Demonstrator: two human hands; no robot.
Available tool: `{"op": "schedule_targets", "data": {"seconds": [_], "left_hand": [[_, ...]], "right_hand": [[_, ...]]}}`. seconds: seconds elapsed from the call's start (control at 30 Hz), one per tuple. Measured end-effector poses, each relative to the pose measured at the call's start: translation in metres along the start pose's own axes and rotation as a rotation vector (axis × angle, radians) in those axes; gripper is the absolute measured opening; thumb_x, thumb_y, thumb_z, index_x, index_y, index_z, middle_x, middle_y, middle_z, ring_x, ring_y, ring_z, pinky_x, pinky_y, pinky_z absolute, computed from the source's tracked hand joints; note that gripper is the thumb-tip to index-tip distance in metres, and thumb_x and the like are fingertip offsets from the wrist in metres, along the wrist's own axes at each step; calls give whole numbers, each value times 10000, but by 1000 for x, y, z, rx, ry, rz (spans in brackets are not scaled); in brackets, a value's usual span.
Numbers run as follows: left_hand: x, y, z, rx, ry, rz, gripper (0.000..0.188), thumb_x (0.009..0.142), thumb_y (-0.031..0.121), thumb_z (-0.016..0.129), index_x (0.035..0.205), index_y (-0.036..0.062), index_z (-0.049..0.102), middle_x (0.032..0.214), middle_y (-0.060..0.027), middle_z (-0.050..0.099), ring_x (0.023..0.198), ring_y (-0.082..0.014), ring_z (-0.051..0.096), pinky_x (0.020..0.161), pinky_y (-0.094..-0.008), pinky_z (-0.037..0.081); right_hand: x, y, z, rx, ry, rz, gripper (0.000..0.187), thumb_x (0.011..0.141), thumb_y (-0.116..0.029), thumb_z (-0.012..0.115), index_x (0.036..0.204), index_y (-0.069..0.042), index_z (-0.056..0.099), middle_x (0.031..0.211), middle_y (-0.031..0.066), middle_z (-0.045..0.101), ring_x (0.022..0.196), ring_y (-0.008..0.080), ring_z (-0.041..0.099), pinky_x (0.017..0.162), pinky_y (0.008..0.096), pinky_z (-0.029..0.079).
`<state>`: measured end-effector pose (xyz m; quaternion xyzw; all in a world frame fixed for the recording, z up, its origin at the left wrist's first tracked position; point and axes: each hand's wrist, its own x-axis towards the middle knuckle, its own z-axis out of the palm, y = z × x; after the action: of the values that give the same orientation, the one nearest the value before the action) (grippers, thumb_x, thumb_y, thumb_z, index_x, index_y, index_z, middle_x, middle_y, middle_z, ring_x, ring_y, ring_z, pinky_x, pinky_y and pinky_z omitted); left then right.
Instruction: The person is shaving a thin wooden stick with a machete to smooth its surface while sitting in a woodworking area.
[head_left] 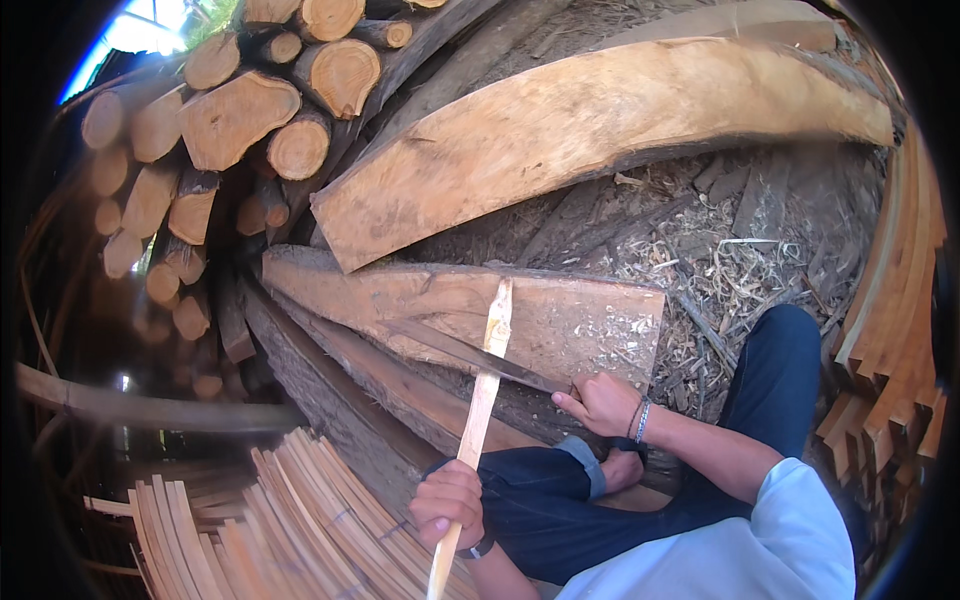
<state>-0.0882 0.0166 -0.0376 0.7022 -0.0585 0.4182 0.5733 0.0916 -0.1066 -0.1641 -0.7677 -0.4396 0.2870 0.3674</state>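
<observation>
My left hand (448, 503) is wrapped round the lower part of a pale, peeled wooden stick (478, 415). The stick slants upward from my fist, and its far tip lies over a thick plank (590, 320). My right hand (606, 402) is closed on a machete (445, 346), whose handle is mostly hidden in the fist. Its long dark blade points left and crosses the stick about midway, seemingly against it. Small pale shavings lie on the plank's right end.
Cut logs (340, 78) are stacked at the far left. A large curved slab (600, 115) spans the back. Bundled wooden strips (330, 500) stand at the near left, and more slats (890, 290) line the right. Wood shavings (715, 260) litter the ground beside my bent, jeans-clad leg (775, 370).
</observation>
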Motion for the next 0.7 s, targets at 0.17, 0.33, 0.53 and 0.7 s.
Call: {"op": "schedule_targets", "data": {"seconds": [0.17,0.33,0.53,0.7], "left_hand": [[4,0,5,-13,-36,-9,456,796,263,419,382,82,357,345,-57,357,285,-188,348,473,-319,388],[1,0,7,-3,-31,-15,453,788,268,420,379,84,353,345,-58,360,289,-185,355,475,-319,390],[3,0,4,-13,-65,-16,457,790,267,422,377,85,354,342,-58,359,285,-186,349,476,-319,391],[3,0,10,4,-44,-27,456,788,268,421,374,84,360,342,-55,355,287,-188,353,475,-320,387]], "right_hand": [[4,9,6,-19,22,15,700,986,-546,424,708,59,641,597,285,596,630,457,641,635,521,530],[12,14,5,56,12,122,711,986,-555,417,695,52,644,602,274,605,627,460,638,635,519,530],[4,5,-3,-44,-3,49,746,991,-554,402,622,51,634,583,277,592,624,459,635,628,523,527],[8,9,4,13,-2,73,739,985,-562,408,621,38,640,577,272,593,627,457,638,631,518,536]]}}
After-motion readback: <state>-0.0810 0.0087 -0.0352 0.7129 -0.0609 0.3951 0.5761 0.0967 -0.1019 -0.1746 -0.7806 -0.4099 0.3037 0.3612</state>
